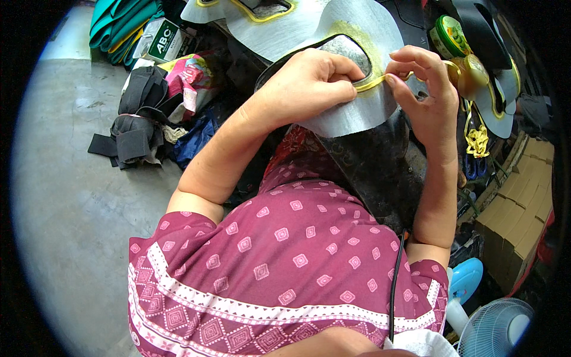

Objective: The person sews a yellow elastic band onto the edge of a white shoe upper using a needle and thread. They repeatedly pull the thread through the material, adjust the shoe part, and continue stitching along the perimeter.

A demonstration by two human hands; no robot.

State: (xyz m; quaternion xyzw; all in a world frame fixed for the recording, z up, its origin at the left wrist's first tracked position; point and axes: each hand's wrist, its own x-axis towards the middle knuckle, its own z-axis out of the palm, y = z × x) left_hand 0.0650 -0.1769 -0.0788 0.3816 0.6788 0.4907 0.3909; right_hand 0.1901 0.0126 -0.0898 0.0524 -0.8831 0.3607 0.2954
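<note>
A pale grey sheet piece (351, 119) with curved edges lies in front of me, with a black-rimmed opening in it. Yellow smears surround the opening. Along its rim runs a narrow yellow strip (373, 84). My left hand (312, 83) pinches the strip against the rim, thumb and curled forefinger close together. To the right, my right hand (425, 89) has the free part of the strip between its thumb and fingers, a short way from the left hand. Beyond the right fingers the strip continues toward a round, yellowish object (471, 76).
More grey pieces with yellow-edged openings (262, 12) lie at the far side. A green round tin (450, 37) stands far right. Bundled black strips (140, 116) and teal folded material (122, 27) sit left. Cardboard (517, 208) and a fan (496, 327) are at right.
</note>
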